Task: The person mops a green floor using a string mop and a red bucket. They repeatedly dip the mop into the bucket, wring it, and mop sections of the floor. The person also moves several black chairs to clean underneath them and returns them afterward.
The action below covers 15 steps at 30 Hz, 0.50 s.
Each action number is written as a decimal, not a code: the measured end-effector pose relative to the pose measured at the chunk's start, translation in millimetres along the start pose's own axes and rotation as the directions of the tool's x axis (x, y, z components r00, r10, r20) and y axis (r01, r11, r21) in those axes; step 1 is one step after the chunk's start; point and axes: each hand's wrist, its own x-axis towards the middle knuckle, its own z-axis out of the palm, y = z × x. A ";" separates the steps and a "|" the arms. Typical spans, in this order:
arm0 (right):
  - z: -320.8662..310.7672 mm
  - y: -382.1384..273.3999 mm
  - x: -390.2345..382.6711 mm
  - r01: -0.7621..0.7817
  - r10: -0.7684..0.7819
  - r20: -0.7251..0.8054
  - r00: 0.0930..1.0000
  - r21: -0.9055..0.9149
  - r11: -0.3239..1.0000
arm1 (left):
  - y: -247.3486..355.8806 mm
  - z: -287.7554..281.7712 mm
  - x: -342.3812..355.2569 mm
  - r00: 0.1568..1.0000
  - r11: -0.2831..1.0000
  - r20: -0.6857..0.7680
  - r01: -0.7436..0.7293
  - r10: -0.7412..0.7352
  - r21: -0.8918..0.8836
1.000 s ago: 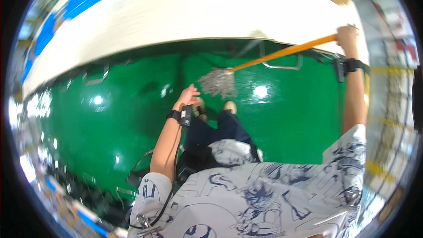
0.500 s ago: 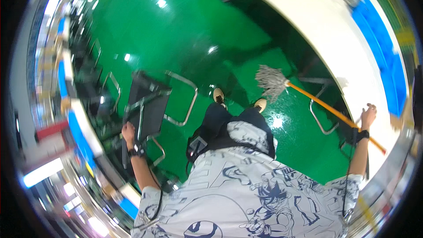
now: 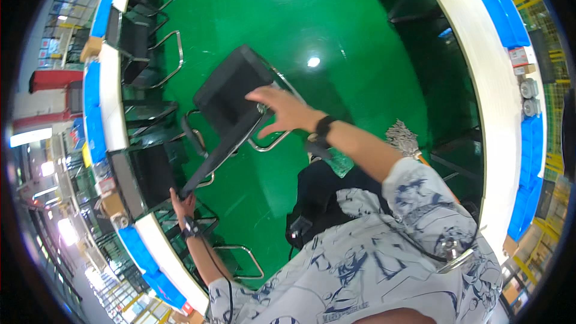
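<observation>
A black chair [image 3: 231, 87] with chrome tube legs stands tilted across the green floor, left of centre. My left hand [image 3: 183, 204] is closed at the near left end of its backrest [image 3: 219, 156]. My right hand [image 3: 287, 110] reaches across to the backrest's other end, fingers and thumb spread around it; whether they touch it I cannot tell. To the right of my legs, a mop [image 3: 401, 137] shows its grey string head on the floor. Its orange handle is mostly hidden behind my right arm and shirt.
Several more black chairs [image 3: 135, 48] are tucked along the left bench [image 3: 113, 96], which carries blue bins [image 3: 93, 90]. A long white bench [image 3: 498, 84] curves down the right side, with more blue bins [image 3: 501, 15] and small boxes behind it.
My right hand has left the right bench and come across to the chair's backrest. The chair has turned, with my left hand still at it. My view has swung round.
</observation>
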 end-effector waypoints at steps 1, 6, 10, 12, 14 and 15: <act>20.6 0.7 13.3 -0.068 0.066 0.019 0.998 0.107 0.992 | -1.5 4.1 2.8 0.989 0.997 0.144 -0.004 0.016 -0.082; 67.1 9.6 17.7 -0.403 0.458 -0.094 0.884 0.344 0.848 | 3.2 27.1 -12.6 0.872 0.980 0.454 0.201 -0.184 0.012; 59.2 6.9 3.3 -0.426 0.620 -0.380 0.687 0.481 0.766 | -7.0 44.5 -48.0 0.893 0.993 0.435 0.114 -0.115 0.028; 42.0 5.5 -11.1 -0.457 0.638 -0.343 0.689 0.477 0.750 | -16.7 56.8 -65.0 0.856 0.992 0.506 0.060 -0.108 0.111; 20.3 1.8 -36.5 -0.482 0.656 -0.340 0.674 0.471 0.739 | -28.0 72.1 -81.1 0.889 0.994 0.447 0.068 -0.101 0.091; 6.3 2.1 -50.1 -0.499 0.657 -0.328 0.678 0.450 0.740 | -33.7 82.6 -88.9 0.906 0.992 0.416 0.026 -0.077 0.127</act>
